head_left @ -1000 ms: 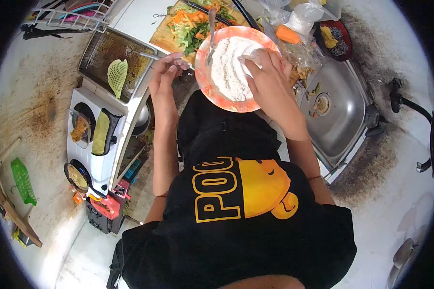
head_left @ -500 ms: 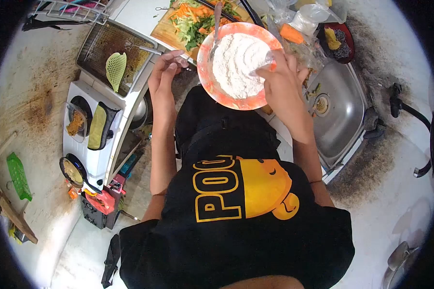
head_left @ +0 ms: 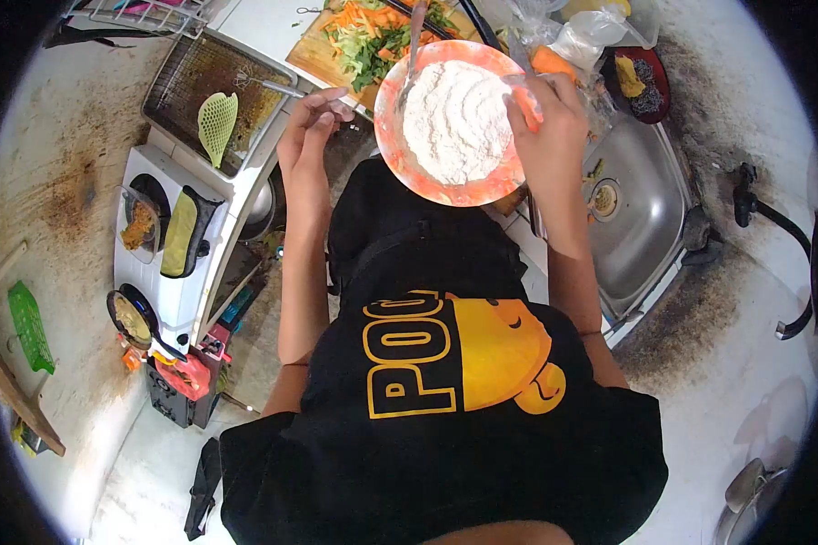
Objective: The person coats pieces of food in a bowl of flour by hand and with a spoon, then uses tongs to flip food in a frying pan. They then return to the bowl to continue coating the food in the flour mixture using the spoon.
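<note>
An orange-and-white bowl [head_left: 393, 156] holds white powder [head_left: 456, 118] that looks like flour, its surface marked with ridges. A metal utensil handle [head_left: 417, 36] leans on the bowl's far left rim. My right hand [head_left: 553, 123] is at the bowl's right rim, fingers and thumb closed around a small reddish-orange piece that I cannot make out from the rim. My left hand [head_left: 311, 136] is held left of the bowl, apart from it, with fingers loosely bent and thumb apart. Its fingertips look whitish.
Shredded vegetables [head_left: 373, 50] lie on a wooden board [head_left: 309, 56] behind the bowl. Right are a carrot [head_left: 553, 64], plastic bags [head_left: 589, 36] and a steel sink [head_left: 650, 218]. Left are a tray [head_left: 168, 100] with a green slotted turner [head_left: 216, 127], and a white stove [head_left: 136, 263].
My right hand has drawn back from over the powder to the bowl's right rim. My left hand has stayed nearly in place. The view has shifted slightly.
</note>
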Motion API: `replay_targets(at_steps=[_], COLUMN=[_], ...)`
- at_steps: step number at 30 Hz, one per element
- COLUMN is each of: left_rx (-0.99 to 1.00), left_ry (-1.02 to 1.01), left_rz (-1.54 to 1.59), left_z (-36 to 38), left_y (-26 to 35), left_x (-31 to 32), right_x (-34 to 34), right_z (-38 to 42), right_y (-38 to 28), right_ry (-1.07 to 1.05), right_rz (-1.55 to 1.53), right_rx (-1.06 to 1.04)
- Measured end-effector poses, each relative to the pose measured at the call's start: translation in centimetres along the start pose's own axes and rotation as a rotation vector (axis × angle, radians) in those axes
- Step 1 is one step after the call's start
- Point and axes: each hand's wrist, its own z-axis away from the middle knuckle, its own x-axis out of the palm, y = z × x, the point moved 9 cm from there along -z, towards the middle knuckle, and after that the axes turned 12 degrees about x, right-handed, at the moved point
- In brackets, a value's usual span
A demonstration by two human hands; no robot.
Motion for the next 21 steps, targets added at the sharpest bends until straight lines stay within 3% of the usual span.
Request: replay_targets(at_steps=[4, 9, 21], left_rx=[0.012, 0.049, 0.016], left_ry=[0.003, -0.029, 0.003], left_rz=[0.056, 0.004, 0.007], left_z=[-0.1, -0.4, 0.0], left_y=[0.3, 0.2, -0.2], left_x=[0.4, 0.3, -0.6], right_x=[0.2, 3.1, 4.4], right_z=[-1.2, 0.3, 0.4], right_y=[-0.2, -2.7, -2.9], right_ry=[-0.032, -0.073, -0.086], right_rz=[0.075, 0.337, 0.434], right_rx=[-0.032, -0.32, -0.328])
